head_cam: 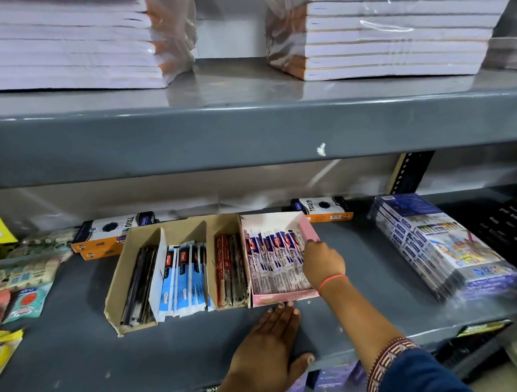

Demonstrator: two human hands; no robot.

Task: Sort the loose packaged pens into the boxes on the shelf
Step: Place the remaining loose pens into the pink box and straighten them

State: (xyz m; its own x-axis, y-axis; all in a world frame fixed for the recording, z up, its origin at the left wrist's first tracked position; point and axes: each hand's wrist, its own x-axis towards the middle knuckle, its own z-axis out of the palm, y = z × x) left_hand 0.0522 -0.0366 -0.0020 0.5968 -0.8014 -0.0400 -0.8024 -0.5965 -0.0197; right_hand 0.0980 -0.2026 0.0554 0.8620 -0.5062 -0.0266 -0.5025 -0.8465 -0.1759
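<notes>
A brown cardboard box point(115, 284) on the grey shelf holds dark pen packs point(138, 283), blue-and-white pen packs point(182, 277) and red pen packs point(228, 270) in separate compartments. Beside it on the right, a pink box point(284, 297) holds white, red and blue pen packs point(272, 260). My right hand point(322, 262) reaches into the pink box from the right, its fingers curled onto the packs at the box's right side. My left hand point(272, 340) lies flat on the shelf, fingertips touching the pink box's front edge.
Orange and black boxes point(106, 236) lie behind the cardboard box, another point(325, 211) behind the pink one. Stacked colour-pencil packs point(440, 242) sit to the right, blister packs point(28, 268) to the left. Wrapped notebook stacks point(392, 35) fill the upper shelf point(249, 131).
</notes>
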